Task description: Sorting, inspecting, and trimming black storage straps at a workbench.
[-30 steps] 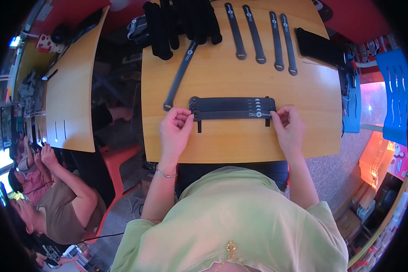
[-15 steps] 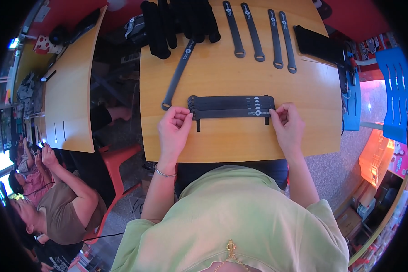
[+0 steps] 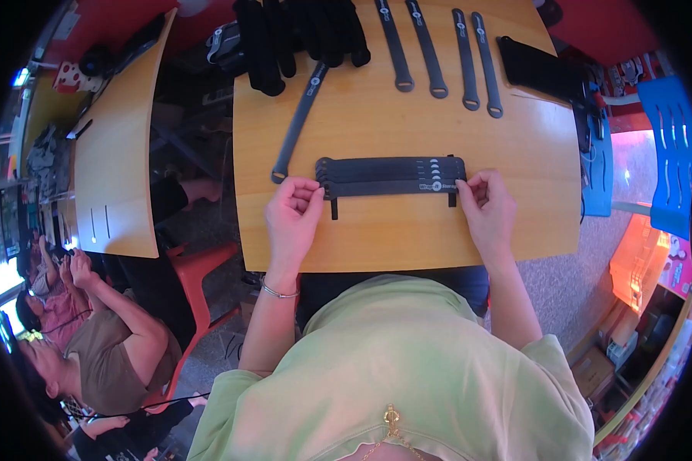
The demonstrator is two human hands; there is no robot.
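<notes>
Several dark grey storage straps (image 3: 380, 170) lie overlapped in a level row on the table in front of me, with their round ends at the left. Two thin black strips (image 3: 452, 200) stick out from under the row, one near each end. My left hand (image 3: 294, 219) pinches the left end of the nearest strap, and my right hand (image 3: 487, 215) pinches its right end. The fingertips hide both tips of that strap. A single strap (image 3: 296, 127) with a slotted end slants down from the black bundle, beyond my left hand.
Several separate straps (image 3: 429, 58) lie along the far side of the table (image 3: 407, 238). Rolled black bundles (image 3: 300, 38) sit at the far left, and a black pouch (image 3: 538, 69) at the far right. A co-worker (image 3: 123, 346) sits at the left near a red chair (image 3: 196, 296).
The view has shifted slightly, so the table's contents appear a little higher. Both hands keep their places at the ends of the nearest strap.
</notes>
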